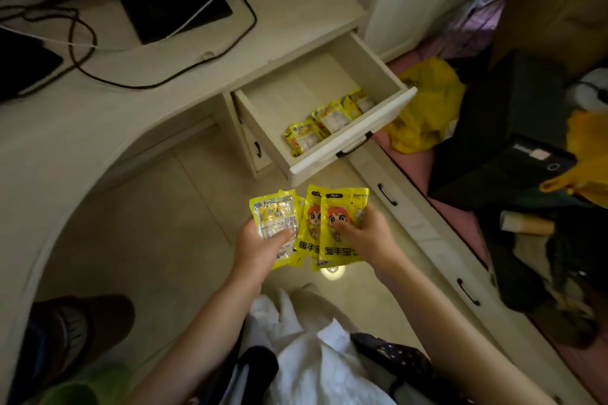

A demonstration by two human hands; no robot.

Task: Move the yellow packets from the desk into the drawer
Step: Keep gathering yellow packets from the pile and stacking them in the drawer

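I hold several yellow packets fanned out low in front of me, below the open drawer (pixel 352 138). My left hand (pixel 260 248) grips a packet showing its printed back (pixel 274 215), thumb across it. My right hand (pixel 368 233) grips two packets with a red-haired cartoon figure (pixel 332 227), thumb on the front one. More packet edges stick out beneath these. Several yellow packets (pixel 329 120) lie inside the drawer along its front right wall. The drawer's back half is bare wood.
The curved cream desk (pixel 108 115) carries black devices (pixel 171 0) and tangled cables (pixel 79 43). A yellow plastic bag (pixel 427 108) and dark clutter lie on the pink bed to the right. Closed drawers (pixel 388 196) run along the bed base. A slippered foot (pixel 75 329) is lower left.
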